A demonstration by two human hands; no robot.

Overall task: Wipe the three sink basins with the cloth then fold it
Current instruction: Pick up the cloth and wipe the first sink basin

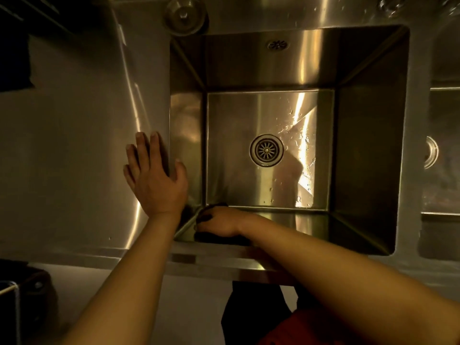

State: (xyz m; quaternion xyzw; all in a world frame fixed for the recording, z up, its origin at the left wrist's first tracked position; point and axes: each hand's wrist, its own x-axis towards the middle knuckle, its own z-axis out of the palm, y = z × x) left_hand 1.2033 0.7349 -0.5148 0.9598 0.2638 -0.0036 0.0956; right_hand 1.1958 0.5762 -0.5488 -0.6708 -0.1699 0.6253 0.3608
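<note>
A: Left hand [154, 175]?

B: Flat on the steel counter [74, 158], fingers straight and spread, thumb hanging over the left rim of the sink basin [368, 145]. Holding nothing

A: And the right hand [219, 221]?

B: Down inside the basin at its near-left corner, pressed on the dark cloth [221, 239], fingers bent over the top of it. Dark nails showing. Hard to tell whether gripping or only pressing

A: Cloth position?

B: Bunched against the near wall, low in the corner, mostly hidden under the hand, 1 dark edge poking out beyond the fingertips toward the floor of the basin

A: Anything else in there?

B: Round drain [266, 150] in the middle of the floor, overflow vent [277, 45] high on the far wall, water drops and streaks right of the drain. Loose metal strainer plug [185, 14] on the counter behind the far-left corner. Part of a 2nd basin [440, 150] at the right edge
</note>
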